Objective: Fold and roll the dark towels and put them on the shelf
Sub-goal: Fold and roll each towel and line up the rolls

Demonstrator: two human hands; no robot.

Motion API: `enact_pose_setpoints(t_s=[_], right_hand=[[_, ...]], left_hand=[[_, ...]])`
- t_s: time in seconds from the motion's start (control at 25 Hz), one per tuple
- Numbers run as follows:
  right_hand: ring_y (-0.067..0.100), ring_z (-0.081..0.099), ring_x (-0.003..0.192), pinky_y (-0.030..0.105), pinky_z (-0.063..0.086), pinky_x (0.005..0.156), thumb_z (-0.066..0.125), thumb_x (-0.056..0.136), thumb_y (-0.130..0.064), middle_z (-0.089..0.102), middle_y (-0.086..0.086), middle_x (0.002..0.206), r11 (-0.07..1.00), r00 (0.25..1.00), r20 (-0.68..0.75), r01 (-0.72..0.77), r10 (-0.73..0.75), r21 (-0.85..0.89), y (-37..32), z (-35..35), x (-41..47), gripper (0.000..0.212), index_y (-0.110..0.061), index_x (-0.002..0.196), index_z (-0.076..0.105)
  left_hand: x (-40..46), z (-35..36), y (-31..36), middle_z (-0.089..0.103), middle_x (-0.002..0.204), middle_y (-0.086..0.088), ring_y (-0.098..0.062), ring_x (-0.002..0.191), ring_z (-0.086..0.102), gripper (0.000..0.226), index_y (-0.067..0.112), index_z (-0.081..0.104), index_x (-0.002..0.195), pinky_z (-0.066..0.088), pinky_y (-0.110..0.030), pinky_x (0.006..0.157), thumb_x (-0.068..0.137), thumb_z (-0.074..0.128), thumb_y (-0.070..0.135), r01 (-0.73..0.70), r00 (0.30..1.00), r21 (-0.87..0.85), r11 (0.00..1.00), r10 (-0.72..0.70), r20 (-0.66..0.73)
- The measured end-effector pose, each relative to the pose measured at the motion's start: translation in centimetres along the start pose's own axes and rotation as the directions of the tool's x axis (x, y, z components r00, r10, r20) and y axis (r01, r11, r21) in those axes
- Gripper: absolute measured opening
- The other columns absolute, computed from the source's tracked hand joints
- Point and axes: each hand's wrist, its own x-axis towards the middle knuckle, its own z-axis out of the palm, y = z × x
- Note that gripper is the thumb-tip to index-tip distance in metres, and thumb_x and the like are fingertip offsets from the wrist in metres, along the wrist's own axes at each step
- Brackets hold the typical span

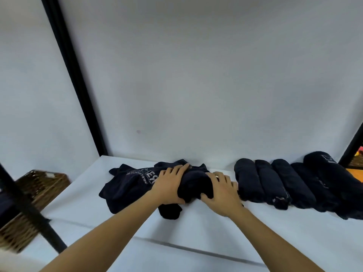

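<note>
At three o'clock, the frame edge is cutting off the last rolled towel in the row. At eight o'clock, a blurred black post is hiding part of the wicker basket. White lettering on the loose dark towel is staying unreadable, partly hidden under the left hand.

Towels: dark matt cloth, soft, pale printed lettering. Shelf: smooth matt white. Basket left of hands: woven wicker, rough.
</note>
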Motion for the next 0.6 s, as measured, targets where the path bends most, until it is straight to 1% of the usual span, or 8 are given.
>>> enact_pose_setpoints(t_s=[0.08,0.12,0.2,0.28,0.4,0.48,0.56,0.6], right_hand=[[0.026,0.034,0.133,0.050,0.029,0.108,0.044,0.081,-0.070,0.033,-0.004,0.148,0.999,0.996,0.090,0.021,-0.018,-0.031,-0.9,1.8,0.5,0.077,-0.037,0.148,0.022],[0.027,0.035,0.133,0.051,0.028,0.109,0.044,0.082,-0.070,0.033,-0.004,0.148,0.998,0.995,0.103,0.016,-0.010,-0.063,-1.2,2.5,1.0,0.075,-0.038,0.147,0.023],[0.027,0.038,0.131,0.050,0.031,0.107,0.045,0.086,-0.066,0.037,-0.003,0.146,0.992,0.995,0.102,0.028,-0.016,-0.121,-2.1,3.3,2.3,0.067,-0.035,0.143,0.029],[0.028,0.039,0.130,0.049,0.031,0.105,0.046,0.089,-0.062,0.040,-0.003,0.144,0.987,0.993,0.101,0.070,-0.055,-0.145,-4.0,4.3,3.9,0.062,-0.033,0.142,0.032],[0.026,0.037,0.134,0.050,0.030,0.105,0.047,0.092,-0.054,0.042,-0.003,0.144,0.982,0.988,0.088,0.136,-0.125,-0.128,-7.7,6.4,6.4,0.060,-0.031,0.145,0.033],[0.026,0.039,0.133,0.052,0.031,0.104,0.049,0.092,-0.051,0.047,-0.002,0.141,0.981,0.985,0.072,0.163,-0.155,-0.109,-10.2,7.9,8.1,0.058,-0.029,0.144,0.037],[0.028,0.047,0.126,0.053,0.036,0.098,0.056,0.090,-0.048,0.054,0.000,0.133,0.979,0.986,0.064,0.161,-0.154,-0.122,-11.9,9.4,9.6,0.054,-0.027,0.139,0.046],[0.029,0.053,0.120,0.053,0.039,0.093,0.063,0.087,-0.045,0.058,0.001,0.126,0.979,0.988,0.053,0.148,-0.142,-0.142,-12.5,10.0,10.3,0.051,-0.025,0.133,0.051]], left_hand=[[0.0,0.9,-1.4,0.033,0.152,0.001,-0.027,0.125,0.046,0.122,0.025,0.004,0.156,0.036,-0.043,0.103,0.061,0.073,0.061,0.015,1.000,0.009,1.000,-0.015,-0.013],[0.1,1.3,-2.3,0.035,0.151,0.002,-0.027,0.123,0.048,0.118,0.025,0.009,0.155,0.037,-0.042,0.101,0.062,0.072,0.060,0.025,1.000,0.011,1.000,-0.025,-0.017],[0.2,1.9,-4.4,0.037,0.149,0.005,-0.025,0.120,0.050,0.105,0.028,0.021,0.151,0.038,-0.042,0.098,0.064,0.070,0.061,0.026,0.999,0.033,0.999,-0.025,-0.030],[0.2,1.9,-7.5,0.037,0.149,0.006,-0.025,0.119,0.049,0.096,0.030,0.028,0.147,0.038,-0.042,0.097,0.065,0.070,0.059,0.033,0.999,0.038,0.999,-0.031,-0.031],[0.1,1.6,-12.8,0.037,0.148,0.006,-0.026,0.121,0.047,0.093,0.030,0.029,0.146,0.037,-0.042,0.099,0.067,0.071,0.055,0.075,0.997,0.008,0.997,-0.075,-0.025],[-0.1,1.5,-15.9,0.039,0.147,0.007,-0.025,0.121,0.047,0.093,0.031,0.031,0.146,0.037,-0.042,0.099,0.066,0.072,0.054,0.103,0.994,-0.030,0.994,-0.104,-0.033],[-0.2,1.6,-18.2,0.041,0.146,0.007,-0.025,0.121,0.048,0.092,0.032,0.033,0.145,0.037,-0.042,0.100,0.064,0.073,0.054,0.118,0.992,-0.066,0.991,-0.120,-0.038],[-0.3,1.6,-19.0,0.041,0.145,0.008,-0.025,0.121,0.047,0.093,0.032,0.033,0.144,0.037,-0.043,0.101,0.064,0.073,0.056,0.122,0.991,-0.080,0.989,-0.125,-0.040]])
